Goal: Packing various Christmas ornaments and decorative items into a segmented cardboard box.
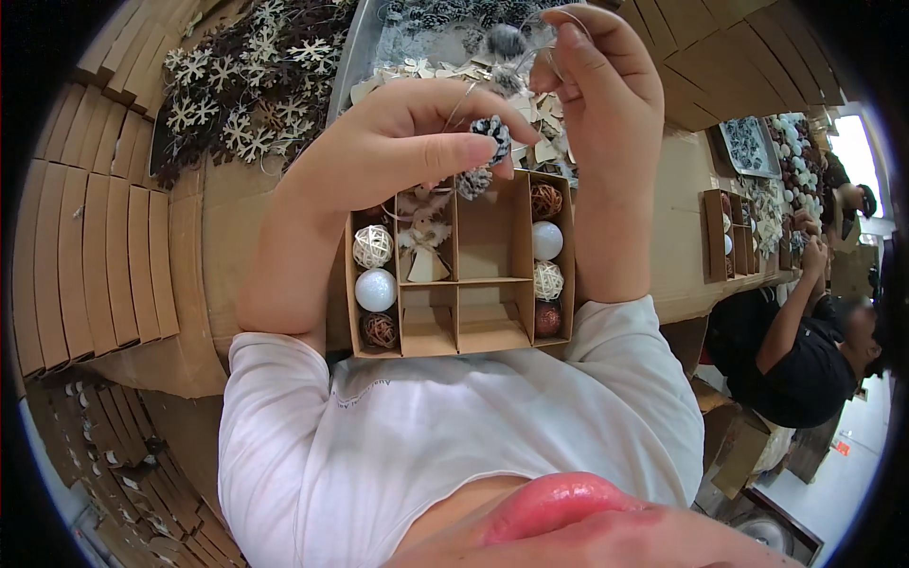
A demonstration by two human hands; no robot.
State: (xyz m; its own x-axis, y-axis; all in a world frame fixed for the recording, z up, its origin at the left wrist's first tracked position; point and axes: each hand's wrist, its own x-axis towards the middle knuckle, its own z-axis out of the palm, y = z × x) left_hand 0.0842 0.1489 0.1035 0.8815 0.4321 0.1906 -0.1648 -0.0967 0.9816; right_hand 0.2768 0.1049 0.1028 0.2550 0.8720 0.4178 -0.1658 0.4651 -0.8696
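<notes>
My left hand (402,142) is closed with its fingertips around frosted pinecones (490,135), above a divided cardboard box (495,280). A second small pinecone (473,183) hangs just below those fingers. Raised at the upper right, my right hand (606,80) pinches a thin loop of string (568,13); what hangs from it, if anything, is unclear. Inside the box, an angel ornament (424,248) lies in the upper left-middle compartment. White balls (376,290), wicker balls (372,246) and brown balls (548,319) fill the two side columns.
Behind my hands stands a metal tray (352,66) of pinecones and flat wooden pieces. Wooden snowflakes (251,142) pile up at the left, beside stacked cardboard boxes (95,265). Another filled box (729,232) lies rightward, near a person in black (786,350).
</notes>
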